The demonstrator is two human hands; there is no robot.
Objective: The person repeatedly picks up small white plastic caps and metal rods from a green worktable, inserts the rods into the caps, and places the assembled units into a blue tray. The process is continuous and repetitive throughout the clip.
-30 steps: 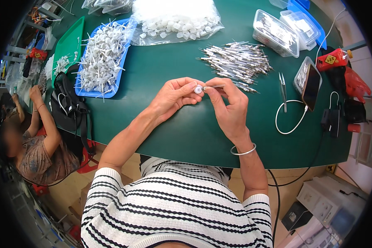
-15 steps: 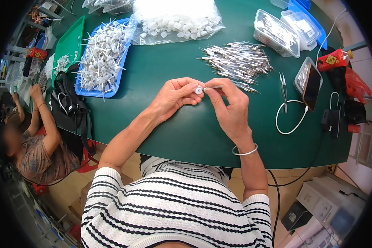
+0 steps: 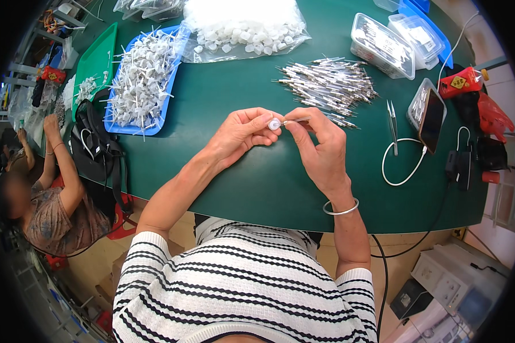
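Between the thumb and fingers of my left hand [image 3: 245,132] is a small white round plastic cap [image 3: 274,124]. My right hand [image 3: 319,146] pinches a thin metal-tipped rod [image 3: 286,122], whose tip meets the cap or sits right at it; most of the rod is hidden by my fingers. Beyond my right hand lies a loose pile of similar thin white and silver rods [image 3: 329,86]. A clear bag of white caps [image 3: 243,37] rests at the far middle. To the left, a blue tray [image 3: 110,111] is heaped with caps that have rods in them.
Tweezers [image 3: 392,127], a white cable [image 3: 385,171] and a phone [image 3: 432,123] leaning on a clear box are at right. Clear boxes of rods [image 3: 382,47] stand farther back. A green tray [image 3: 110,43] and black backpack [image 3: 94,146] sit left, near another person [image 3: 57,206].
My right hand has shifted very slightly to the right, drawing a little away from the cap. My left hand stays in place with the cap.
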